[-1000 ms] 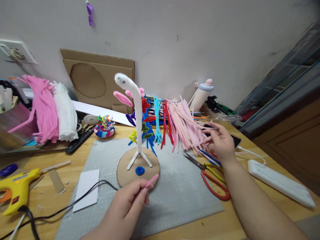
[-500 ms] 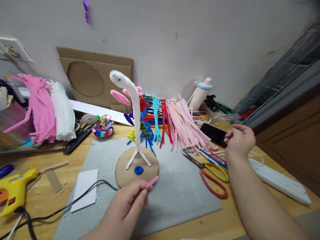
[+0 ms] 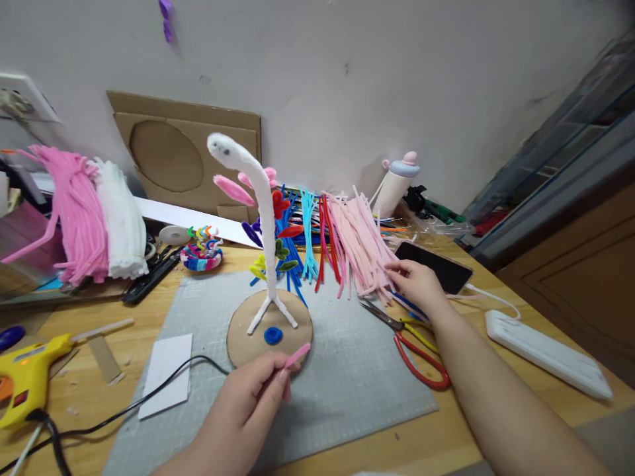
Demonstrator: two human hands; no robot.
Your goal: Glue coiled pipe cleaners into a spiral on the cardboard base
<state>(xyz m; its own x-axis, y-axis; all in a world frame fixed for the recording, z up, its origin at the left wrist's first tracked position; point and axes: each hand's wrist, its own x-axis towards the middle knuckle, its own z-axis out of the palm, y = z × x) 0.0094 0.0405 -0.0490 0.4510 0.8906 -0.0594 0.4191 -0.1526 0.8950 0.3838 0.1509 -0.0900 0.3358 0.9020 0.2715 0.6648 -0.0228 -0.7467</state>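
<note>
My left hand (image 3: 248, 403) is closed in a pinch on a short pink pipe cleaner (image 3: 298, 356), just in front of a round cardboard base (image 3: 292, 311). On that base stands a tall white fuzzy stem (image 3: 266, 231) with a curved top and two splayed feet, and a blue coil (image 3: 273, 336) lies by the feet. My right hand (image 3: 417, 285) has its fingers stretched out at the right edge of the light pink pipe cleaners (image 3: 360, 244); no held thing shows in them. Scissors (image 3: 421, 360) with red and yellow handles lie beneath the right forearm.
A yellow glue gun (image 3: 37, 370) lies left, its black cord crossing a white card (image 3: 167, 377) on the grey cutting mat (image 3: 347, 370). Pink bundles (image 3: 79, 218), cardboard (image 3: 233, 139), a bottle (image 3: 397, 185), a phone (image 3: 441, 268) and a power strip (image 3: 546, 354) stand or lie around.
My right hand has moved left, from over the phone to the edge of the light pink pipe cleaners. My left hand keeps its pinch on the pink pipe cleaner. The view has shifted slightly.
</note>
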